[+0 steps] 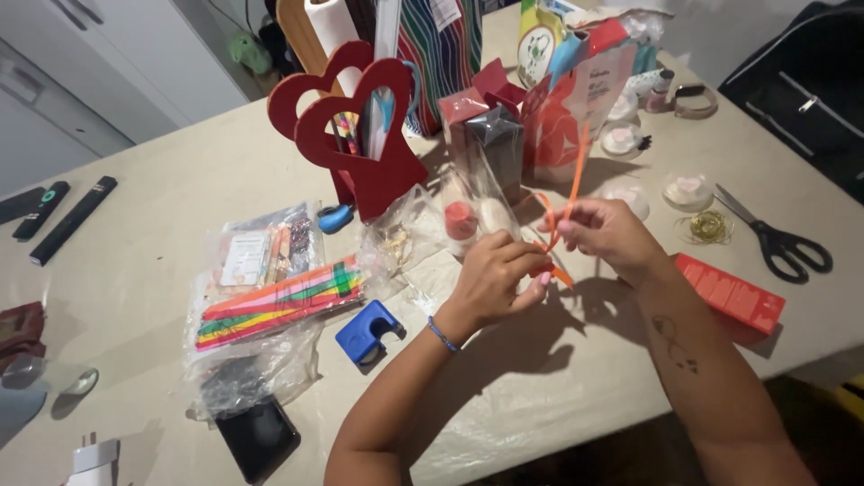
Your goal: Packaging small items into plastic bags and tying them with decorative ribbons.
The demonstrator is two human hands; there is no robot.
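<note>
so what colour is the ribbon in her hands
Orange; the ribbon is pinched between both hands, seen clearest in the head view.

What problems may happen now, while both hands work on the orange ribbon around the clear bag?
1. The left hand and right hand pinch a thin orange ribbon; it may slip loose.
2. The clear bag stands upright and could tip over.
3. The open scissors lie near the right forearm.
</note>
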